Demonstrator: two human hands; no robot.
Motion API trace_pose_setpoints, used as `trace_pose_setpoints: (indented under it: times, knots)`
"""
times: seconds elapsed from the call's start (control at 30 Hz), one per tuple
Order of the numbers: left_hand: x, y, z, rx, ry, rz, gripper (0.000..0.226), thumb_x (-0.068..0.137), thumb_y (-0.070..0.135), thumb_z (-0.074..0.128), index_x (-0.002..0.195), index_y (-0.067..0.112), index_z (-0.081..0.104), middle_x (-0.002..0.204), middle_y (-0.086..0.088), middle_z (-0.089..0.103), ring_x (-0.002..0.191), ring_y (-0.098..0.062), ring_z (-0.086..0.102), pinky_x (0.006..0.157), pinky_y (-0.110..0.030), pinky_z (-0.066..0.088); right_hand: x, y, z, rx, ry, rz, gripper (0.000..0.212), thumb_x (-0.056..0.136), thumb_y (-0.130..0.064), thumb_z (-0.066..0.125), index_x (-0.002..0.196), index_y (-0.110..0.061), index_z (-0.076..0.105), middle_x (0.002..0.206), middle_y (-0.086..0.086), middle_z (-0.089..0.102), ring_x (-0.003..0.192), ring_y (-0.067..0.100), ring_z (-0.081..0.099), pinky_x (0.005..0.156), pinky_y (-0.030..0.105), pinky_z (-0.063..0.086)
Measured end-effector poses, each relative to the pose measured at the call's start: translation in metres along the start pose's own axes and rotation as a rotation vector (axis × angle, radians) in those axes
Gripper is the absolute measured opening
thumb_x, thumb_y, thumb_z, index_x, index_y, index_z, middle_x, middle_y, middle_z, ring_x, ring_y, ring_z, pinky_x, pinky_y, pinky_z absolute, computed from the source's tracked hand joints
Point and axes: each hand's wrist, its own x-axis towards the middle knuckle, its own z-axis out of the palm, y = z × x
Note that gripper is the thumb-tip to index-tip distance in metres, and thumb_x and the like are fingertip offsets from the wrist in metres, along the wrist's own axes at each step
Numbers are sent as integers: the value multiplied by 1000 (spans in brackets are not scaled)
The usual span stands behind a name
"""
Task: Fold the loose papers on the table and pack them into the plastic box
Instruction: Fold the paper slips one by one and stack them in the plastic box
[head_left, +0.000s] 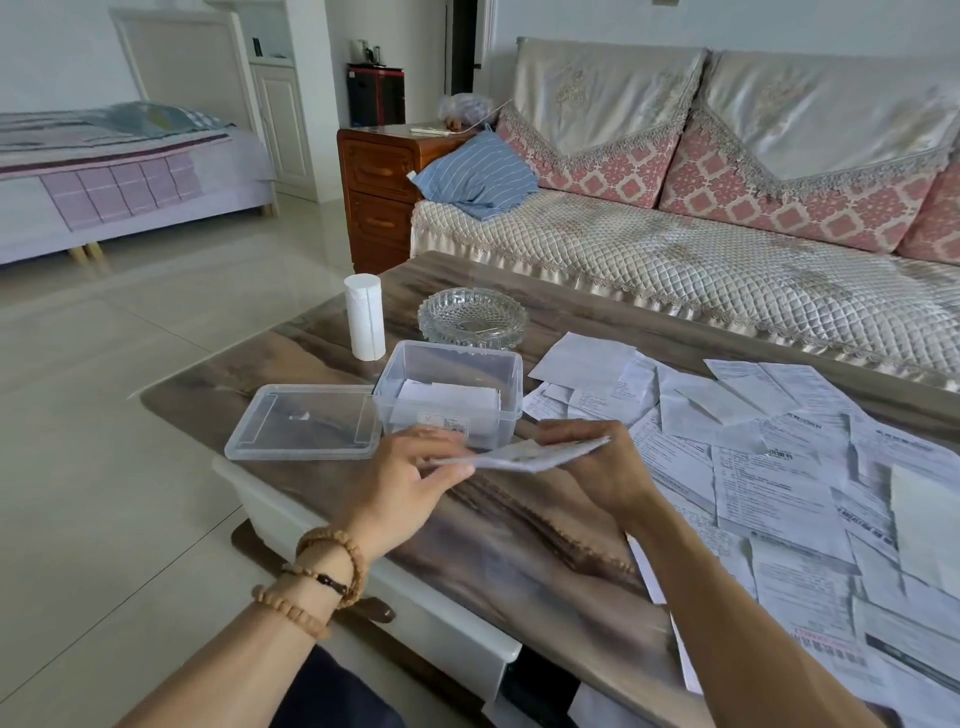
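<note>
A folded printed paper (524, 455) hangs above the table, just in front of the clear plastic box (511, 384). My left hand (400, 480) pinches its left end and my right hand (597, 467) pinches its right end. Inside the box lie a few folded papers (452, 400). The box's clear lid (306, 421) lies flat to its left. Several loose printed papers (779, 467) are spread over the right half of the table.
A white cylinder (364, 317) and a glass ashtray (472, 318) stand behind the box. The brown marbled table (519, 545) has a rounded left corner. A sofa (727, 234) runs along the far side, with a wooden cabinet (379, 192) at its left.
</note>
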Motion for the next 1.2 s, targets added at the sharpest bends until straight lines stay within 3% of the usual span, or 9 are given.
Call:
trace_pose_setpoints:
  times: [0.1, 0.27, 0.53, 0.67, 0.77, 0.9, 1.0, 1.1, 1.2]
  knots:
    - [-20, -1, 4, 472, -114, 405, 44, 54, -2, 89, 89, 22, 77, 92, 9, 73, 99, -11, 62, 91, -37, 46, -15, 17, -7, -379, 33, -27, 38, 75, -6, 63, 108, -23, 71, 111, 6, 70, 91, 9, 58, 76, 21, 44]
    - [-49, -3, 13, 741, -342, 472, 60, 35, 15, 96, 91, 24, 75, 96, 8, 73, 100, -16, 65, 101, -39, 35, -101, 25, -9, -668, 64, -155, 78, 67, -15, 53, 144, -12, 41, 149, 5, 41, 142, 23, 30, 118, 48, 23]
    - [-58, 22, 22, 820, -394, 489, 34, 54, 2, 78, 75, 27, 72, 74, 14, 67, 74, -8, 60, 87, -28, 43, -122, 10, 42, -695, -169, -318, 51, 73, -15, 60, 125, -16, 60, 127, 1, 61, 121, 22, 57, 101, 26, 45]
    - [-62, 27, 11, 805, -496, 438, 31, 69, 4, 74, 86, 30, 75, 82, 16, 70, 79, -3, 59, 75, -23, 48, -127, 21, 37, -695, -168, -425, 49, 66, -9, 76, 113, -21, 69, 123, -5, 67, 119, 16, 61, 100, 29, 45]
    - [-59, 24, -7, 614, -591, 197, 40, 90, 9, 61, 120, 34, 68, 122, 27, 54, 117, 5, 47, 107, -22, 38, -124, 29, 19, -661, -271, -385, 44, 89, -22, 61, 133, -25, 59, 143, -11, 50, 137, 5, 39, 115, 31, 21]
    - [-56, 15, -10, 443, -621, -31, 25, 93, 27, 63, 117, 32, 69, 118, 19, 59, 112, 2, 54, 103, -23, 43, -123, 22, 7, -557, -399, -310, 57, 94, -59, 36, 137, -27, 55, 147, -17, 43, 141, -1, 28, 119, 24, 17]
    - [-50, 13, -5, 455, -552, -151, 30, 93, 47, 56, 89, 21, 70, 89, 4, 61, 82, -11, 60, 74, -29, 51, -124, 5, 2, -414, -390, -113, 24, 95, -38, 52, 113, -36, 66, 130, -32, 52, 126, -14, 41, 108, 19, 31]
    - [-44, 15, 3, 479, -479, -167, 48, 94, 46, 55, 57, 17, 44, 59, 1, 45, 52, -13, 43, 51, -25, 33, -114, -8, 7, -165, -210, 112, 33, 94, -30, 55, 61, -28, 54, 57, -21, 49, 57, -1, 44, 60, 24, 36]
    - [-38, 22, 11, 457, -418, -203, 52, 94, 35, 59, 52, 19, 32, 51, 7, 30, 43, -8, 29, 43, -18, 24, -94, -12, 20, -253, -61, 260, 35, 95, -29, 49, 62, -18, 43, 63, -2, 47, 65, 21, 46, 62, 32, 36]
